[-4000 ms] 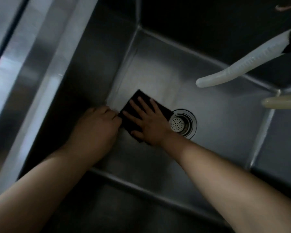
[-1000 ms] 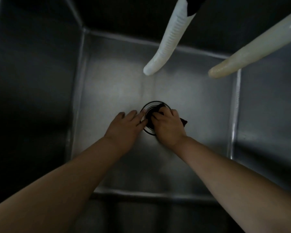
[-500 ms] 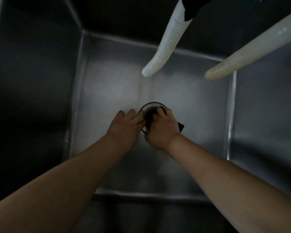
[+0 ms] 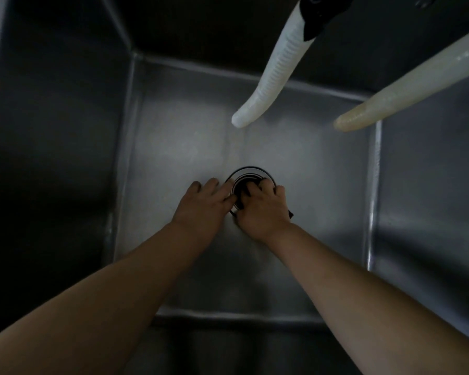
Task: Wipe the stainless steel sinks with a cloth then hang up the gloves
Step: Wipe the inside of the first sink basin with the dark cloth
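Since earlier, right hand (image 4: 263, 209) shifted to pinch cloth (image 4: 290, 214) into drain (image 4: 251, 175); left hand (image 4: 203, 203) spread.

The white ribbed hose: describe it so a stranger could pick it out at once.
Start at the steel sink and find the round drain in its floor, where both hands work. Two pale hoses hang down from the top edge above it. The white ribbed hose is the left one, bright white with fine ridges and a black collar; its neighbour, the yellowish hose, is smooth.
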{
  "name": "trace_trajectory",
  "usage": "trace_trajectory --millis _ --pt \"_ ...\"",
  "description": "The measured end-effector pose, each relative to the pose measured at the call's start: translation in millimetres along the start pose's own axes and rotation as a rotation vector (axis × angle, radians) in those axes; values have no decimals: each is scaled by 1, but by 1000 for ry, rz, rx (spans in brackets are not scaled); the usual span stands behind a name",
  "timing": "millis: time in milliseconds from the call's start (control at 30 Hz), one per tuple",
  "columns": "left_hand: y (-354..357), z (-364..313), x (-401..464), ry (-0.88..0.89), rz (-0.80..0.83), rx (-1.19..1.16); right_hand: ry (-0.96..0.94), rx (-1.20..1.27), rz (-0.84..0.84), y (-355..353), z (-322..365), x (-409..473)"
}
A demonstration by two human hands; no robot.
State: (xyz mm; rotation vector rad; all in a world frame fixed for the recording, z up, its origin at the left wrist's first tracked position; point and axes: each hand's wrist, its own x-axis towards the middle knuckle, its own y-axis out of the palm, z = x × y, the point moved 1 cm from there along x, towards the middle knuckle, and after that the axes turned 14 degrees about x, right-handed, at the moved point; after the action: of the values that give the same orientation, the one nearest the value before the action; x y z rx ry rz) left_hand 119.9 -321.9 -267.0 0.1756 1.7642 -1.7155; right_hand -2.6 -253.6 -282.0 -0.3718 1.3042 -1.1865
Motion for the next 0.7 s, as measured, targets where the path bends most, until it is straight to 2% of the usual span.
trace_trajectory --millis 233,433,700 --pt "-2 -1 -3 -5 39 -4 -125 -34 129 -19 -9 -1" --pt "0 -3 -2 -16 23 10 -218 -189 51 -23 -11 -13" --pt "-2 -2 -1 -13 27 21 -117 -355 104 -16 3 -10"
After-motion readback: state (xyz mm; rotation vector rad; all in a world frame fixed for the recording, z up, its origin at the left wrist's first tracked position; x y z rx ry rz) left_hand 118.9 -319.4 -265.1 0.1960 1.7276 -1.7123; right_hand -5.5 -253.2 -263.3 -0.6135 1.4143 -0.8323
